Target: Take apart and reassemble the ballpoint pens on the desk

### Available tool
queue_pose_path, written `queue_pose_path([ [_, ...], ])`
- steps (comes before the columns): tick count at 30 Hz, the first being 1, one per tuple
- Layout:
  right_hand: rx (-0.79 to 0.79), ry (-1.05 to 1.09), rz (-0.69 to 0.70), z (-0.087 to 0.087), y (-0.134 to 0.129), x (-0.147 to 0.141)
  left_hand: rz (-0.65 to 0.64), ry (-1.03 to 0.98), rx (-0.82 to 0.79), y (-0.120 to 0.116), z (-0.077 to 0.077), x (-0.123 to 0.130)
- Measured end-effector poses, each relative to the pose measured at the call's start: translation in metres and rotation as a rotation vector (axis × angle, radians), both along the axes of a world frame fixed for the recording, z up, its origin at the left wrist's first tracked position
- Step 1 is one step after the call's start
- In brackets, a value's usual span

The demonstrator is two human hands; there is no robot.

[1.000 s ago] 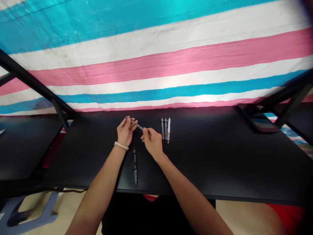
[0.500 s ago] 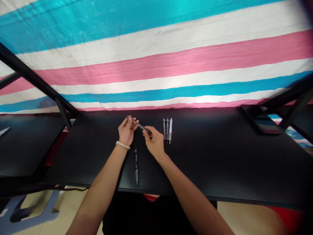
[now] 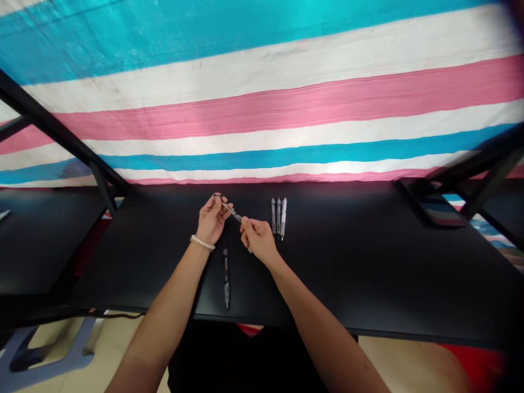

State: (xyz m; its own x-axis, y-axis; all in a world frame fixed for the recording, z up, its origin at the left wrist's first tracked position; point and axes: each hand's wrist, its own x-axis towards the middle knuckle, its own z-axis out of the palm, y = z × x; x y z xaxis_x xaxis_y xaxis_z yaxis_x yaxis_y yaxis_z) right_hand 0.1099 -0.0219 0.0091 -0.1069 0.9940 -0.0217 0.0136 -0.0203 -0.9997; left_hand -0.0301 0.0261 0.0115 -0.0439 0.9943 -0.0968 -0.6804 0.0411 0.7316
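Right hand (image 3: pixel 258 240) has shifted its fingers, now covering the near end of the held pen (image 3: pixel 232 211). Loose pen (image 3: pixel 226 278) on the counter (image 3: pixel 347 262), nearer the body than both hands. Held pen bridges them, left hand (image 3: pixel 210 221) pinching the far end, right clamped on the near. Likely light, stiff, slightly slick; grip both barrel ends. Three pens (image 3: pixel 279 218) just right of and beyond right hand.
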Motion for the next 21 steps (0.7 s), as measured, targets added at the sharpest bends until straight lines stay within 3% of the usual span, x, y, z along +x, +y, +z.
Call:
queue_pose_path([
  [3,0.004,-0.017,-0.012,-0.002,-0.001,-0.004,-0.026,-0.065,-0.014,-0.004,0.008,0.003],
  [7,0.232,-0.247,-0.054,-0.008,-0.004,-0.014,-0.113,-0.221,-0.099,-0.009,0.017,0.0],
  [9,0.316,-0.316,-0.067,-0.01,-0.005,-0.016,-0.094,-0.281,-0.111,-0.009,0.017,-0.006],
  [15,0.331,-0.215,-0.281,-0.008,-0.004,-0.011,-0.01,-0.419,-0.095,-0.004,0.009,-0.022],
  [21,0.38,-0.141,-0.458,-0.006,-0.005,-0.007,-0.028,-0.435,-0.071,-0.005,0.011,-0.022],
])
